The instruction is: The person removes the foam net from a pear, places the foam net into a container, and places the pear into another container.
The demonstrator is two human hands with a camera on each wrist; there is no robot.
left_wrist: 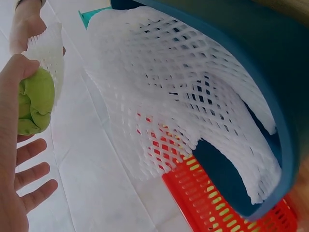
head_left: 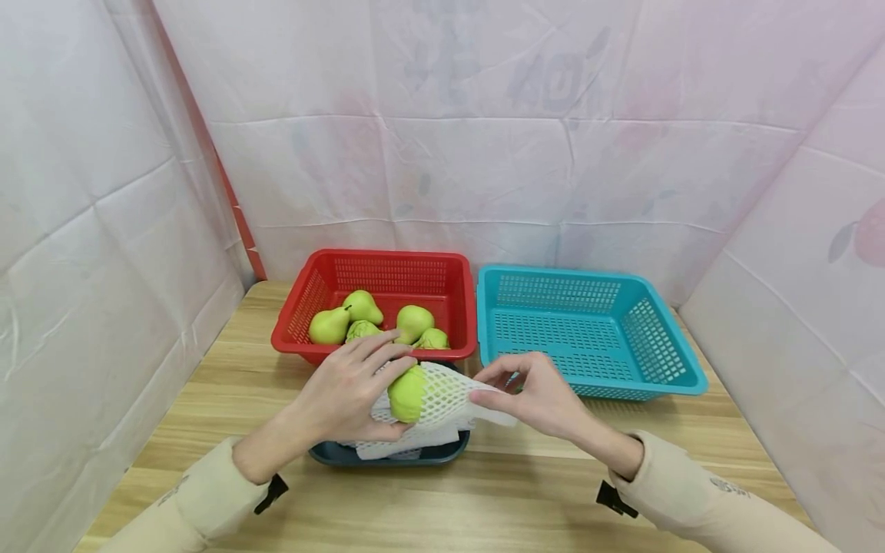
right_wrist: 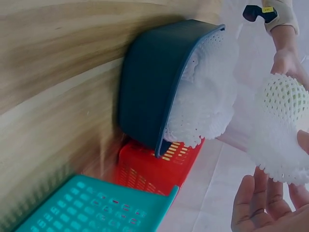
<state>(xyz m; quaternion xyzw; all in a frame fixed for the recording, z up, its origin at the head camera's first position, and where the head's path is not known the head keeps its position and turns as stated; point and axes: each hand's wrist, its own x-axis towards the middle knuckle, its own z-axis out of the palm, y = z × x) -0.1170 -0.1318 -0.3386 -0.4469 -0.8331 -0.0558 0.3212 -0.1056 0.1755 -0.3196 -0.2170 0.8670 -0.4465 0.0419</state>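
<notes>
My left hand point(head_left: 349, 388) holds a lumpy green guava-like fruit point(head_left: 406, 394) between thumb and fingers. A white foam net sleeve point(head_left: 445, 393) covers the fruit's right end, and its loose end stretches to the right. That loose end is pinched by my right hand point(head_left: 535, 395); in the right wrist view the thumb lies on the net and the other fingers are below it. Under both hands stands a dark blue bin point(left_wrist: 287, 145) with more white foam nets point(left_wrist: 159, 72) in it, some hanging over its rim.
Behind the bin, a red basket point(head_left: 387, 353) holds several green fruits, including smooth pears point(head_left: 329, 326) and lumpy ones. A turquoise basket point(head_left: 563, 338) stands to its right on the wooden table point(head_left: 525, 499). White printed cloth point(head_left: 470, 169) hangs at the back and sides.
</notes>
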